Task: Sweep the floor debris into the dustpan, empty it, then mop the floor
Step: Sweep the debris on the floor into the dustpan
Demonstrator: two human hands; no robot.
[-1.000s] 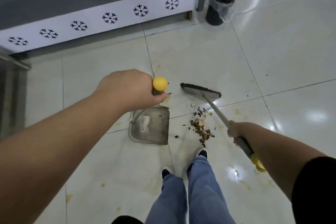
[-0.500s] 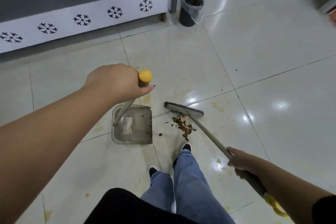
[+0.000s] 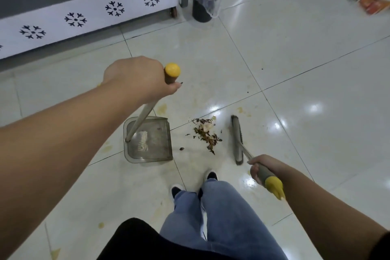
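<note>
The left hand (image 3: 137, 78) was curled round the top of the dustpan handle (image 3: 145, 112), just under its yellow cap (image 3: 172, 69), with the thumb lying across the grip. The handle ran down at a slant to the dustpan (image 3: 152, 145), which sat flat on the floor (image 3: 295, 69) with its open edge turned toward the debris (image 3: 205, 133). A pale smear or scrap lay inside the pan; what it was could not be told. The right hand (image 3: 260, 168) gripped the broom (image 3: 237, 139) by the grey part of its handle, fingers wrapped round it, with the yellow end (image 3: 274, 187) sticking out behind the hand. The broom head stood on the floor just to the right of the debris, its long side running roughly toward and away from the person. The debris, a small heap of dark brown bits with a pale piece at its far end, lay on the floor between the dustpan and the broom head, touching neither; a few stray bits sat nearer the pan. Yellowish stains marked the tiles around it. The person's legs in blue jeans (image 3: 221, 217) and dark shoes (image 3: 211, 175) stood just below the heap. Farther off, a dark bin (image 3: 203, 2) with a clear liner stood beside a white cabinet (image 3: 84, 19) printed with snowflakes.
</note>
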